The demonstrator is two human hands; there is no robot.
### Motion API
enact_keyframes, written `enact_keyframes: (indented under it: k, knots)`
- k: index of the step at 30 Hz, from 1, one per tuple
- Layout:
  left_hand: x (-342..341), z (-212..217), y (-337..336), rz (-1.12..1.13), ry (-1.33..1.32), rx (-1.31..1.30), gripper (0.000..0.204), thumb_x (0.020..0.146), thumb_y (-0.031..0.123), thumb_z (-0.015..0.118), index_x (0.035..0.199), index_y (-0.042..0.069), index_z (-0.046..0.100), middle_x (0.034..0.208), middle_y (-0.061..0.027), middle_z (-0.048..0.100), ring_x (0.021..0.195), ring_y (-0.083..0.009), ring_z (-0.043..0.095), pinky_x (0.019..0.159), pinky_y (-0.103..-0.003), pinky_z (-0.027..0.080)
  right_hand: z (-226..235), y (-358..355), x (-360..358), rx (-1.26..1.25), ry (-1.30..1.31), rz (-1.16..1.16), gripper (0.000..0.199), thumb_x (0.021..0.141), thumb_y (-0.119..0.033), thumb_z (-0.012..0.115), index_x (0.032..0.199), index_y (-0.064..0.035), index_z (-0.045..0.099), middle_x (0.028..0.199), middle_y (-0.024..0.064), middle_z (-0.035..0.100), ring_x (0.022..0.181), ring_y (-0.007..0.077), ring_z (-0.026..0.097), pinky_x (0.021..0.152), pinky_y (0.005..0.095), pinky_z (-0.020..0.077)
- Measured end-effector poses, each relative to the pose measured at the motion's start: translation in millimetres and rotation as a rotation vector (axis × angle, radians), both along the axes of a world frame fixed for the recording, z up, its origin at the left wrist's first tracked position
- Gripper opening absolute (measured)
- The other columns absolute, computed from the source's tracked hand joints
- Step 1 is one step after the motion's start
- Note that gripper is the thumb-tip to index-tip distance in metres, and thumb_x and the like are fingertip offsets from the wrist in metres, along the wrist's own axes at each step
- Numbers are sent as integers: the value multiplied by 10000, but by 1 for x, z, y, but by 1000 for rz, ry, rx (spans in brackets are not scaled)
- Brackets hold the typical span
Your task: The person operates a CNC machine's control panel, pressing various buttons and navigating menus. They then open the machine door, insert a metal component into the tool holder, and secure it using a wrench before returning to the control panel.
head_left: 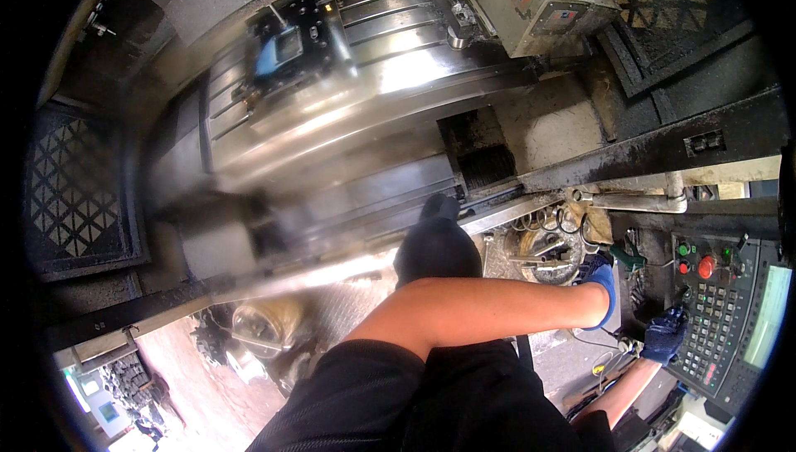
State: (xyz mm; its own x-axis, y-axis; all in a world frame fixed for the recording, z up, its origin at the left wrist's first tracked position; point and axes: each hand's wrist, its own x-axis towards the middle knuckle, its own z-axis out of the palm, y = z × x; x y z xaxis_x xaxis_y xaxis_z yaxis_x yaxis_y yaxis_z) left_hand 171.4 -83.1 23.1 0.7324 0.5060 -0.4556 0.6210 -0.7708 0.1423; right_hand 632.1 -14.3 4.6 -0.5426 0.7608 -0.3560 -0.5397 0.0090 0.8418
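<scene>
My left arm crosses in front of me to the right. My left hand [599,276], in a blue work glove with dark fingers, is near a green-handled tool [630,258] beside the control panel; whether it grips anything is hidden. My right hand [665,336], also in a dark blue glove, is at the left edge of the control panel [720,319], near its keys. Its fingers point up toward a small knob, and their closure is unclear. The panel carries rows of keys, a red round button [706,266] and a lit screen [768,316].
Ahead lies a milling machine's slotted metal table [398,37], smeared by motion at the left. A dark fixture plate [319,33] with a blue cloth-like patch [278,52] sits on it. A grey boxy unit [531,4] stands behind. Metal parts lie on a round tray [547,269].
</scene>
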Motion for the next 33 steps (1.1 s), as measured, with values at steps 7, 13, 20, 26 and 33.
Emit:
enact_keyframes:
  k: [7,13,20,26,33]
  knots:
    - [-2,2,1,1,12,-5,390,887,352,599,1218,177,710,1259,-49,670,1127,-253,624,871,-459,508,7,-2,-6,-112,212,-2,341,981,-375,578,1209,-147,689,1007,-82,732,722,5,601,685,203,500]
    - [0,1,1,-1,25,-8,395,891,364,591,1221,180,707,1262,-50,668,1130,-253,623,874,-455,506,9,-11,-26,-11,229,-59,312,974,-354,599,1173,-140,708,969,-93,738,689,-16,589,649,186,489]
    - [-2,3,1,-1,35,-9,401,895,377,582,1225,183,703,1266,-52,666,1132,-253,621,877,-450,505,14,-6,-22,-88,475,-4,303,986,-316,577,1194,-135,701,1041,-63,749,790,14,648,711,202,518]
    - [-1,5,2,-2,39,-7,406,899,389,575,1228,186,700,1269,-53,664,1135,-253,620,879,-446,503,9,-6,-15,-35,-124,19,312,998,-316,544,1184,-126,708,1138,-16,736,989,77,690,829,238,544]
    - [0,5,2,0,65,-8,413,903,402,566,1232,189,696,1273,-54,662,1138,-253,619,883,-442,502,6,-8,-14,-75,139,-73,332,1000,-322,534,1214,-125,695,1166,-11,727,1049,85,675,881,244,533]
